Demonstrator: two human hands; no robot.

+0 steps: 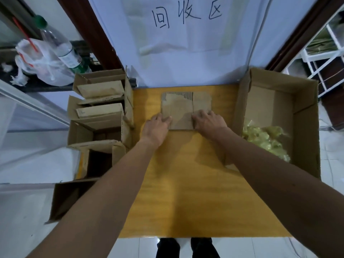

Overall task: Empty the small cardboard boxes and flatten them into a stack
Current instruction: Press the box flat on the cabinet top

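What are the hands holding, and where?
Both hands press a flattened cardboard box on the table: the left hand at its near left corner, the right hand at its near right edge.

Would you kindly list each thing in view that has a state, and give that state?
Flattened box: flat on the table, pressed by both hands.
Left hand: open, palm down on the box's near left edge.
Right hand: open, palm down on its near right part.
Small boxes: upright, flaps open, not flattened.
Large box: open, yellowish packets inside.
Bottle: capped, leaning.
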